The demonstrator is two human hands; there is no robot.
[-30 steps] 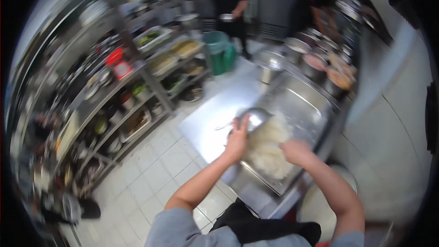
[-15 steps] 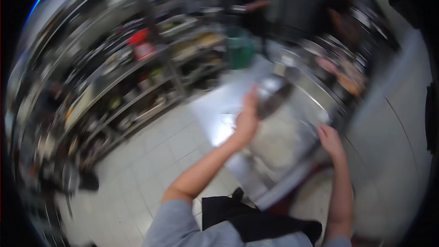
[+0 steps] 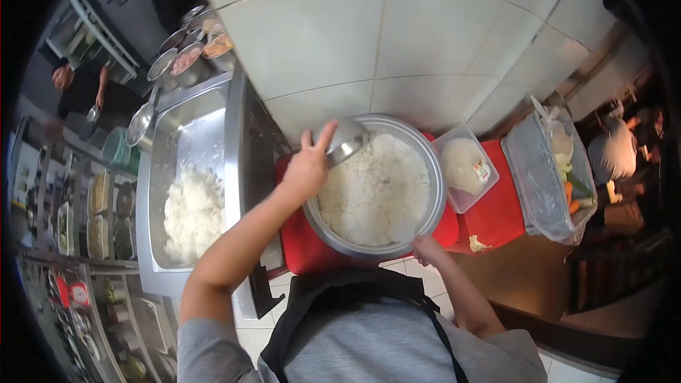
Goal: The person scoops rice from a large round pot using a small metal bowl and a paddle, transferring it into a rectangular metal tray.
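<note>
A large round metal pot [image 3: 438,202] full of cooked white rice [image 3: 379,191] stands in front of me. My left hand [image 3: 310,163] holds a metal bowl [image 3: 345,143] tilted over the pot's left rim, with some fingers pointing up along its outside. At the near right rim, my right hand [image 3: 428,250] is closed; whether it grips the rim or a thin tool is hard to make out. To the left, a rectangular steel basin [image 3: 190,110] holds a mound of white rice [image 3: 195,216] in its near half.
Red surfaces [image 3: 489,206] lie under the pot and a clear plastic tub [image 3: 464,163]. A bag-lined bin [image 3: 543,170] with vegetable scraps stands farther right. A tiled wall [image 3: 425,35] rises behind. At left are filled metal bowls [image 3: 186,60], shelving [image 3: 113,269] and two people.
My view has swung right, from the steel basin to the pot. Both hands moved from over the basin to the pot, the bowl staying in my left hand.
</note>
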